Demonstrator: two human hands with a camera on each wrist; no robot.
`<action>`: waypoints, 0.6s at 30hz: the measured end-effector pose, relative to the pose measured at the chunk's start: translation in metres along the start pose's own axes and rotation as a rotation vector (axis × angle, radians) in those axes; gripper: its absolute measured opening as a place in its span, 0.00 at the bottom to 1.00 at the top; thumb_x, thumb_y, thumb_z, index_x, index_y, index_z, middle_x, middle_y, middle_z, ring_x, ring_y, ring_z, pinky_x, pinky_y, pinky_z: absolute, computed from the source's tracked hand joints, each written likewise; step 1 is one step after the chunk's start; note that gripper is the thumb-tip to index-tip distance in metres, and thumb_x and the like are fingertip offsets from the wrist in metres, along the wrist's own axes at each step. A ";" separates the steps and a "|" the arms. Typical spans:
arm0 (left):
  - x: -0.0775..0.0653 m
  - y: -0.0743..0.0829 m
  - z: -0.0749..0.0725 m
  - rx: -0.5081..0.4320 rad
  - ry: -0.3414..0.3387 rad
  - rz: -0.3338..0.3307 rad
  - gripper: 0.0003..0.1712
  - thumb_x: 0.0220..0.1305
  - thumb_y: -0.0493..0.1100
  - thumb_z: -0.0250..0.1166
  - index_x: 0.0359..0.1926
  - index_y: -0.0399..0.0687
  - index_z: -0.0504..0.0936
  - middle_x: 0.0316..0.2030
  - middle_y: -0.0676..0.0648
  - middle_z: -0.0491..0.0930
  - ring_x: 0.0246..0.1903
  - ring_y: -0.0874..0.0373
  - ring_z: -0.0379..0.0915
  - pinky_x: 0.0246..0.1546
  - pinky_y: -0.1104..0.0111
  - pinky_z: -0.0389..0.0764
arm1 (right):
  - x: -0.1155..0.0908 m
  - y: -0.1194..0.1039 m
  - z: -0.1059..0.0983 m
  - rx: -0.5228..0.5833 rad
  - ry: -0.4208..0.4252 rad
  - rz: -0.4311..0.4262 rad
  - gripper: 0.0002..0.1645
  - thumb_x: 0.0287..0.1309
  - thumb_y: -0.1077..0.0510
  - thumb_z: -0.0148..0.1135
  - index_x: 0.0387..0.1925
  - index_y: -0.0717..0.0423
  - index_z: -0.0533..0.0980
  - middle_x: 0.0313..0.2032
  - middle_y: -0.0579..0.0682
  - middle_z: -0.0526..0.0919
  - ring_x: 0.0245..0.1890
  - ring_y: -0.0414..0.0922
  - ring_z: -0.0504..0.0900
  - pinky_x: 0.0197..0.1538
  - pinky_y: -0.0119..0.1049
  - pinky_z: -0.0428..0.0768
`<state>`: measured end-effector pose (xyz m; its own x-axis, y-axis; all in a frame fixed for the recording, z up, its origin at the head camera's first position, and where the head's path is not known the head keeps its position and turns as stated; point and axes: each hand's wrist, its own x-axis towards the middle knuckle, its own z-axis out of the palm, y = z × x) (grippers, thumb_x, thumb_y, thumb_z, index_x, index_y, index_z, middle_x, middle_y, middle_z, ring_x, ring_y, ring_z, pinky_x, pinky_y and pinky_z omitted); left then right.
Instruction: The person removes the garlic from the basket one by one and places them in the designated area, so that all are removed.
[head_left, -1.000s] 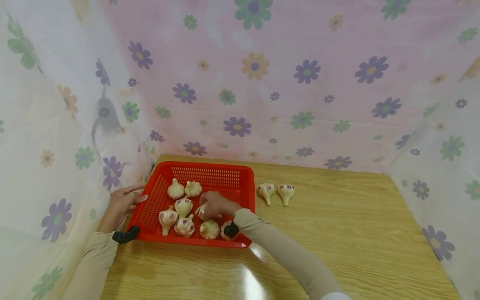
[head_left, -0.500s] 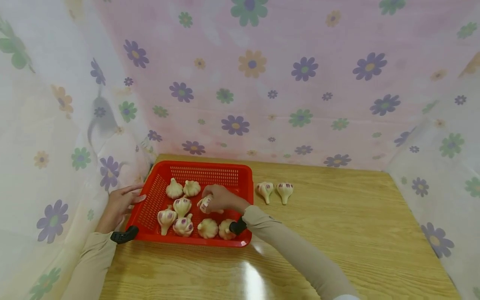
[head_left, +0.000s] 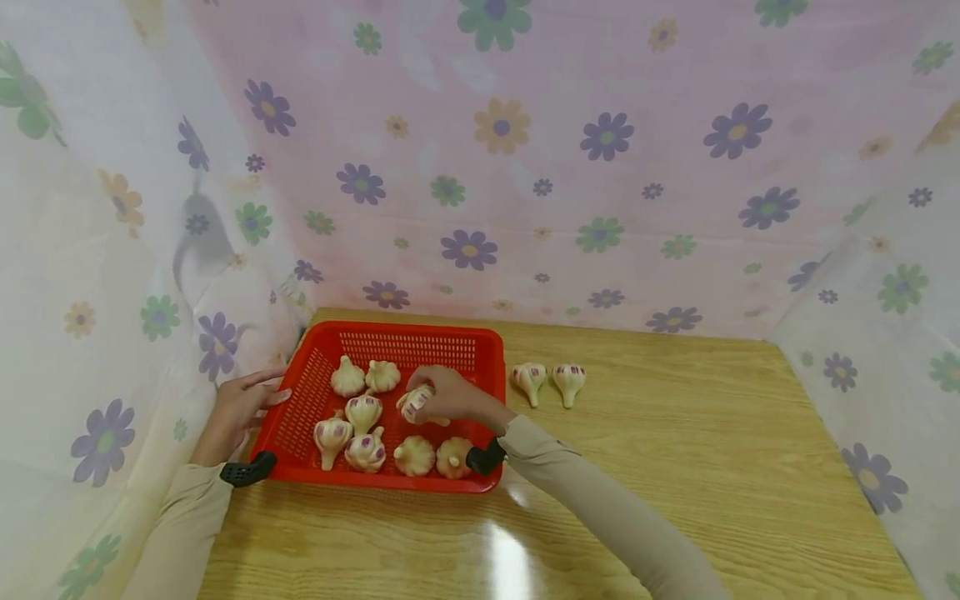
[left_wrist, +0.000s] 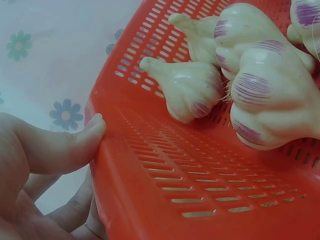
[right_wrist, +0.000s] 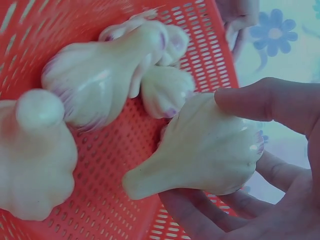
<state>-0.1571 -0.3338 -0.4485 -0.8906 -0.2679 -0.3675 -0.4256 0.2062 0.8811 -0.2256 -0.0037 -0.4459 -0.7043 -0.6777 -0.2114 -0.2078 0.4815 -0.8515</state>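
Observation:
A red plastic basket (head_left: 420,330) with slotted walls stands on the table, holding several white garlic bulbs with purple streaks. At its left side, my left hand (head_left: 238,414) grips the rim; in the left wrist view the thumb (left_wrist: 75,147) lies on the rim and the other fingers are outside the wall, partly hidden. Inside the basket's right half, my right hand (head_left: 453,397) holds a garlic bulb (right_wrist: 210,145) between thumb and fingers, its stem pointing away from the palm. Two bulbs (head_left: 414,456) (head_left: 453,458) lie along the near wall below that hand.
Two more garlic bulbs (head_left: 529,381) (head_left: 569,382) lie side by side on the wooden table (head_left: 675,450), just right of the basket. Flower-printed cloth (head_left: 540,150) hangs behind the table and on both sides.
My right hand has lifted slightly and shifted a little to the right, turning the garlic bulb so more of it shows. The left hand keeps its place on the basket rim.

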 end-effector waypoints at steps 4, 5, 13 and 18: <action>-0.001 0.000 0.000 0.000 0.009 0.002 0.36 0.61 0.43 0.64 0.68 0.40 0.63 0.37 0.52 0.79 0.30 0.59 0.81 0.32 0.63 0.83 | -0.007 -0.006 -0.004 0.039 -0.003 -0.028 0.22 0.42 0.62 0.71 0.42 0.50 0.75 0.42 0.46 0.75 0.35 0.44 0.75 0.32 0.34 0.79; -0.002 0.000 0.000 0.000 0.007 0.003 0.36 0.61 0.43 0.64 0.68 0.40 0.63 0.38 0.51 0.79 0.30 0.58 0.81 0.32 0.63 0.83 | -0.009 -0.008 -0.005 0.044 -0.003 -0.037 0.22 0.42 0.62 0.71 0.42 0.50 0.75 0.41 0.46 0.75 0.34 0.44 0.75 0.32 0.34 0.79; 0.001 -0.002 0.000 0.005 0.011 0.016 0.36 0.61 0.43 0.64 0.68 0.39 0.63 0.39 0.50 0.80 0.30 0.59 0.81 0.32 0.63 0.83 | -0.022 -0.015 -0.015 0.041 0.002 -0.092 0.23 0.42 0.62 0.71 0.43 0.50 0.76 0.42 0.45 0.77 0.35 0.43 0.76 0.35 0.35 0.79; 0.001 -0.004 0.000 0.010 0.007 0.018 0.35 0.62 0.43 0.63 0.68 0.40 0.63 0.45 0.44 0.79 0.30 0.59 0.81 0.32 0.63 0.82 | -0.029 -0.014 -0.020 0.117 -0.006 -0.106 0.22 0.44 0.62 0.71 0.44 0.50 0.76 0.42 0.45 0.78 0.34 0.44 0.77 0.35 0.39 0.79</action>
<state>-0.1564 -0.3346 -0.4522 -0.8968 -0.2709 -0.3498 -0.4115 0.2203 0.8844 -0.2159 0.0199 -0.4183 -0.6783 -0.7249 -0.1202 -0.1998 0.3394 -0.9192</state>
